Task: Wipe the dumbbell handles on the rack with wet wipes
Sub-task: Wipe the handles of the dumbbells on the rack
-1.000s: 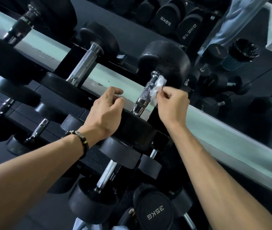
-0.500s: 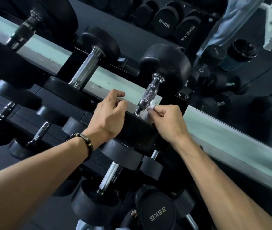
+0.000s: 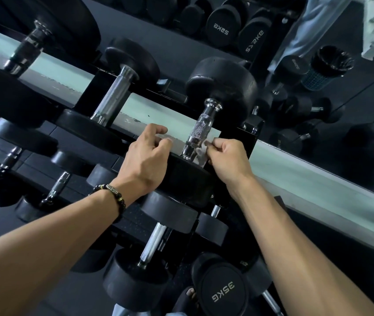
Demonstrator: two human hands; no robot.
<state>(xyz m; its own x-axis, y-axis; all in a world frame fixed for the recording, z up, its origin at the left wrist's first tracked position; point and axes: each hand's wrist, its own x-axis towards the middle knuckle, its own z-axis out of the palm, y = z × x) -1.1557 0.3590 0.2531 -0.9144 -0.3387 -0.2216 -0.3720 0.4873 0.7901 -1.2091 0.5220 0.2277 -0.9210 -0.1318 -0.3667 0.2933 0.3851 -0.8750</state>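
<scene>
Fingers (image 3: 213, 142) of right hand (image 3: 228, 159) pinch white wet wipe (image 3: 201, 153) against lower end of knurled chrome dumbbell handle (image 3: 201, 128), top tier of rack (image 3: 245, 144). Left hand (image 3: 146, 160) rests on that dumbbell's near black head (image 3: 186, 176), fingers loosely curled, gripping nothing. Beaded bracelet (image 3: 113, 193) on left wrist. Lower tier: dumbbell marked 35KG (image 3: 222, 293).

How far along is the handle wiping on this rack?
In hand: the right hand pinches the wet wipe against the near end of the knurled handle; the left hand steadies that dumbbell's head. Which handles are done isn't visible. The neighbouring handle is untouched now.
</scene>
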